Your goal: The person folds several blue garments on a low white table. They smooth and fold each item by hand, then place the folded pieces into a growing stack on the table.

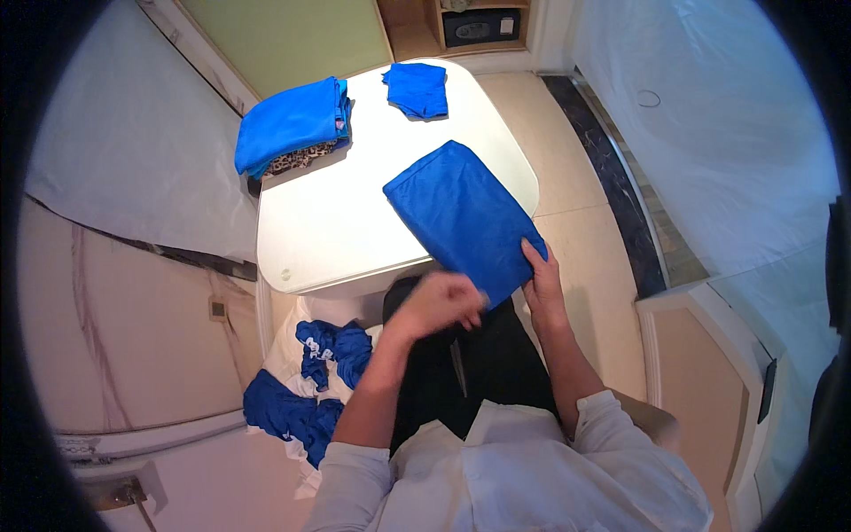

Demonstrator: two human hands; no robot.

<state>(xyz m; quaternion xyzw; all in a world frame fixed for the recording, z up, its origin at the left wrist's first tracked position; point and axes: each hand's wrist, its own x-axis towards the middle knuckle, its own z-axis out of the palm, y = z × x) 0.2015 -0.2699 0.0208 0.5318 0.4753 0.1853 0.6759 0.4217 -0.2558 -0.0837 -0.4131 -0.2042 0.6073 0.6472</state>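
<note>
A folded blue cloth [462, 209] extends from my lap over the front right of the white table. My right hand [544, 282] grips its right edge, the thumb on top and the fingers beneath. Motion blurs my left hand [442, 306], which is curled at the cloth's lower left edge; whether it pinches the fabric cannot be made out. On the table's far left stands a stack of folded fabrics [292, 126], bright blue on top with a leopard-print layer below. A smaller folded blue garment [419, 90] lies at the far edge.
The white table [339, 226] has rounded corners. Crumpled blue garments [336, 349], one with white print, lie on white fabric at the lower left. A black safe [482, 28] sits in a wooden shelf beyond. Translucent sheeting [698, 133] covers the right side.
</note>
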